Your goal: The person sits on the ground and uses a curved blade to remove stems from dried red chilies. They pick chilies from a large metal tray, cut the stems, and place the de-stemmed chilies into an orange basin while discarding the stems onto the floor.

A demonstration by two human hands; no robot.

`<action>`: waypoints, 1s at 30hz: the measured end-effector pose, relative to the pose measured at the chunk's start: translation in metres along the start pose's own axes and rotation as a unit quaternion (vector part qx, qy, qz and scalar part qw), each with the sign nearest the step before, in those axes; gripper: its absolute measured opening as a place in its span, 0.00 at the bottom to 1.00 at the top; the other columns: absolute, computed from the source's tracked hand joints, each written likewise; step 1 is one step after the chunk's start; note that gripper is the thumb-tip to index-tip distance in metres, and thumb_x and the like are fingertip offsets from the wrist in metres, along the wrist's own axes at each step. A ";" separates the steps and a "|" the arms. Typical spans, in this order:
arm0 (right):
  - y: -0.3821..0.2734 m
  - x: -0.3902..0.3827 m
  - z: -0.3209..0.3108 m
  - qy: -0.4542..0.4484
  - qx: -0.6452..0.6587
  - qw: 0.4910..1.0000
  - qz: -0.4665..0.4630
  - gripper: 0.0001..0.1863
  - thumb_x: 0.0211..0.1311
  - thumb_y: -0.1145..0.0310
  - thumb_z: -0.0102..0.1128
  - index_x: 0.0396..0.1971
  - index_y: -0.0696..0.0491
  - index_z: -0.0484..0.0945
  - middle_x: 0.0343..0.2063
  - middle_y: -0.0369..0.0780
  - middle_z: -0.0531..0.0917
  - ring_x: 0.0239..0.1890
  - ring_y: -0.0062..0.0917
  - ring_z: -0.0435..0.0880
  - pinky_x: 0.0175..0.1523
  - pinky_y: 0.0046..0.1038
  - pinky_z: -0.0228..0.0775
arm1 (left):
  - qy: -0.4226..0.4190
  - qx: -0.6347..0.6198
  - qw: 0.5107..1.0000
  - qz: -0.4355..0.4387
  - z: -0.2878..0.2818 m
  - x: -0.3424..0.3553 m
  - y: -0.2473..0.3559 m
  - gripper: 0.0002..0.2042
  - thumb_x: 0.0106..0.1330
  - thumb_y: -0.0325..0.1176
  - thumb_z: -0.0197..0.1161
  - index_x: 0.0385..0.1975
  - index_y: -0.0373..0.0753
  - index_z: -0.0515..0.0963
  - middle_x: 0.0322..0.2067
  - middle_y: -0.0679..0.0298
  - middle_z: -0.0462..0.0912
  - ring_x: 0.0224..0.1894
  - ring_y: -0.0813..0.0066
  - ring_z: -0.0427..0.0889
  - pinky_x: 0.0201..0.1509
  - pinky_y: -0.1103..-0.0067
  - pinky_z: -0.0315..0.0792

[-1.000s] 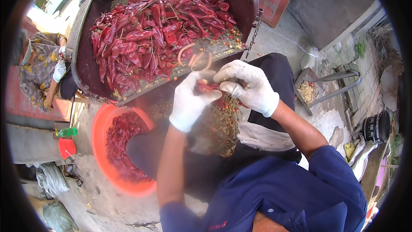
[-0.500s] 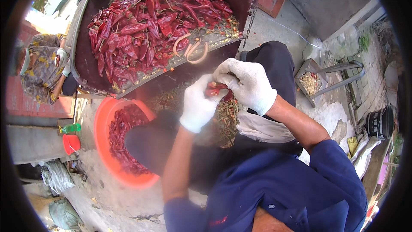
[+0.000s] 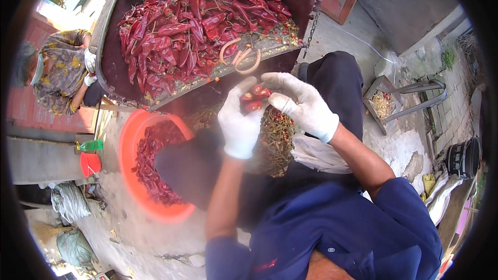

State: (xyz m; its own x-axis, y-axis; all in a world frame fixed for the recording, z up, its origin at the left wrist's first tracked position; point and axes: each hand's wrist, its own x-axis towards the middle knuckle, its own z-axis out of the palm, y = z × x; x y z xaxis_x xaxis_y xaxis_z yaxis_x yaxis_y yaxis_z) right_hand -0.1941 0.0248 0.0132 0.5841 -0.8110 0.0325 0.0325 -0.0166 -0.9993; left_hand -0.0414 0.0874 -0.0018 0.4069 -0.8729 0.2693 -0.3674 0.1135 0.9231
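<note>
My gloved left hand (image 3: pixel 238 119) holds a few red chillies (image 3: pixel 253 105) between its fingers and thumb. My gloved right hand (image 3: pixel 301 106) is curled against the same chillies from the right, its thumb and forefinger round them. Just beyond my hands, pale looped handles (image 3: pixel 246 65) rest on the edge of a big dark trough (image 3: pixel 106 67) heaped with red dried chillies (image 3: pixel 192 26). Below it, an orange basin (image 3: pixel 127 163) at lower left holds more chillies, partly behind my leg. Stalks and scraps (image 3: pixel 277 140) lie beneath my hands.
A co-worker (image 3: pixel 62 72) in a patterned top and white gloves is at left, near a green bottle (image 3: pixel 91 145) and red bucket (image 3: pixel 91 165). A metal scoop (image 3: pixel 384 103) with scraps and a black bucket (image 3: pixel 460 158) are at right. A chain (image 3: pixel 311 31) hangs from the trough.
My fingers have loosened and spread slightly, uncovering more of the chillies. My left hand has tilted more upright. The co-worker's hands have shifted, and the whole view has moved slightly.
</note>
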 end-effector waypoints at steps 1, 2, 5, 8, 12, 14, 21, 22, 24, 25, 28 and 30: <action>0.003 -0.004 0.007 0.013 -0.060 0.998 -0.015 0.23 0.67 0.68 0.62 0.60 0.59 0.72 0.52 0.43 0.82 0.54 0.23 0.81 0.60 0.27 0.73 | 0.005 0.005 1.000 0.012 0.000 -0.002 -0.001 0.24 0.54 0.20 0.70 0.54 0.36 0.78 0.49 0.58 0.84 0.48 0.72 0.83 0.54 0.76 0.77; 0.007 -0.006 0.014 0.025 -0.120 0.992 -0.031 0.23 0.66 0.69 0.63 0.60 0.59 0.74 0.51 0.43 0.84 0.52 0.22 0.82 0.58 0.27 0.74 | 0.004 0.003 1.000 -0.009 -0.001 -0.005 0.001 0.25 0.54 0.20 0.69 0.55 0.35 0.77 0.50 0.58 0.84 0.49 0.72 0.83 0.55 0.76 0.77; 0.016 -0.006 0.022 0.045 -0.039 0.998 -0.014 0.21 0.64 0.71 0.64 0.57 0.59 0.77 0.49 0.43 0.85 0.50 0.21 0.83 0.56 0.26 0.75 | 0.003 -0.034 0.998 -0.053 -0.002 -0.014 0.002 0.27 0.56 0.20 0.68 0.60 0.34 0.74 0.53 0.58 0.82 0.51 0.74 0.81 0.53 0.79 0.77; 0.015 -0.005 0.029 0.034 0.014 0.999 0.005 0.19 0.66 0.72 0.61 0.56 0.60 0.78 0.48 0.41 0.85 0.50 0.20 0.82 0.56 0.24 0.73 | 0.016 -0.120 0.986 -0.118 -0.007 -0.021 0.006 0.27 0.59 0.21 0.67 0.61 0.32 0.72 0.52 0.59 0.81 0.49 0.76 0.81 0.49 0.82 0.77; 0.013 -0.005 0.037 0.020 0.110 0.992 0.055 0.18 0.70 0.70 0.58 0.56 0.59 0.78 0.48 0.39 0.84 0.51 0.20 0.80 0.59 0.23 0.70 | 0.011 -0.149 0.977 -0.152 -0.014 -0.028 -0.001 0.28 0.60 0.21 0.65 0.63 0.33 0.71 0.53 0.59 0.80 0.48 0.78 0.80 0.47 0.83 0.77; 0.012 -0.007 0.047 0.020 0.146 0.987 0.066 0.18 0.70 0.69 0.58 0.57 0.59 0.78 0.49 0.40 0.84 0.53 0.20 0.79 0.61 0.24 0.69 | 0.030 -0.107 0.983 -0.148 -0.014 -0.030 0.004 0.29 0.60 0.22 0.65 0.64 0.33 0.70 0.54 0.57 0.80 0.49 0.76 0.80 0.50 0.81 0.77; 0.028 -0.016 0.065 0.011 0.103 0.994 0.035 0.26 0.63 0.69 0.66 0.60 0.57 0.70 0.48 0.38 0.79 0.51 0.20 0.77 0.60 0.24 0.68 | 0.047 0.028 0.996 -0.076 -0.008 -0.038 0.002 0.34 0.59 0.21 0.64 0.69 0.37 0.63 0.57 0.52 0.78 0.55 0.66 0.81 0.60 0.74 0.74; 0.028 -0.015 0.064 0.010 0.076 0.996 0.046 0.24 0.64 0.70 0.66 0.58 0.57 0.71 0.46 0.35 0.79 0.49 0.18 0.76 0.58 0.24 0.69 | 0.048 0.029 0.996 -0.065 -0.006 -0.041 -0.005 0.35 0.58 0.22 0.64 0.69 0.37 0.62 0.60 0.52 0.77 0.56 0.63 0.82 0.61 0.74 0.73; 0.035 -0.008 0.062 0.030 0.111 0.987 0.116 0.20 0.60 0.71 0.68 0.51 0.57 0.74 0.40 0.37 0.81 0.44 0.19 0.79 0.52 0.24 0.73 | 0.033 0.042 0.998 -0.045 -0.002 -0.043 -0.016 0.38 0.57 0.20 0.64 0.70 0.38 0.59 0.60 0.52 0.77 0.56 0.62 0.82 0.61 0.74 0.74; 0.039 -0.008 0.060 0.031 0.123 0.984 0.128 0.18 0.61 0.71 0.67 0.49 0.57 0.74 0.40 0.37 0.81 0.44 0.18 0.79 0.52 0.24 0.73 | 0.029 0.054 0.997 -0.039 0.000 -0.046 -0.013 0.38 0.57 0.18 0.62 0.70 0.36 0.59 0.61 0.52 0.76 0.60 0.63 0.78 0.63 0.73 0.72; 0.047 -0.005 0.049 0.042 0.229 0.958 0.169 0.13 0.65 0.70 0.65 0.46 0.55 0.74 0.39 0.36 0.80 0.42 0.18 0.80 0.50 0.24 0.74 | 0.008 -0.148 0.983 -0.109 0.001 -0.048 -0.018 0.38 0.56 0.16 0.60 0.71 0.32 0.57 0.63 0.51 0.73 0.65 0.63 0.73 0.66 0.72 0.69; 0.054 0.000 0.043 0.042 0.318 0.929 0.185 0.11 0.69 0.68 0.61 0.46 0.53 0.72 0.39 0.35 0.79 0.43 0.20 0.81 0.50 0.29 0.78 | 0.018 -0.228 0.964 -0.133 -0.002 -0.048 -0.012 0.34 0.61 0.17 0.59 0.70 0.30 0.58 0.65 0.51 0.71 0.66 0.65 0.71 0.68 0.73 0.66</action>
State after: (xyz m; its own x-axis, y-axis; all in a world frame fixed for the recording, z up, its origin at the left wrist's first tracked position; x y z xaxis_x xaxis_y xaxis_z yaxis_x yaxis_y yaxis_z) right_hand -0.1577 0.0490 -0.0399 0.5860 -0.7355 -0.3400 0.3297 0.5997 -0.7291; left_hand -0.0548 0.1283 -0.0251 0.4688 -0.8833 0.0077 0.1565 0.0916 0.9834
